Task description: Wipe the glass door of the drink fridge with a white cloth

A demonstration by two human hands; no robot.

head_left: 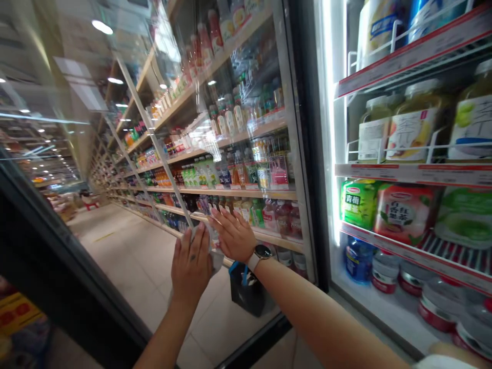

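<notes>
While the left hand (191, 264) lies flat on the glass door (57, 261), its straight fingers pressed over a whitish cloth (217, 260), the right hand (232, 236) spreads open beside it; whether its palm touches the cloth, I cannot tell. The cloth shows between both hands, above the door's lower edge.

Clear glass door (169, 169), dark-framed, standing open, pale crumpled cloth (217, 261) against it, partly under the left hand (191, 262)
</notes>
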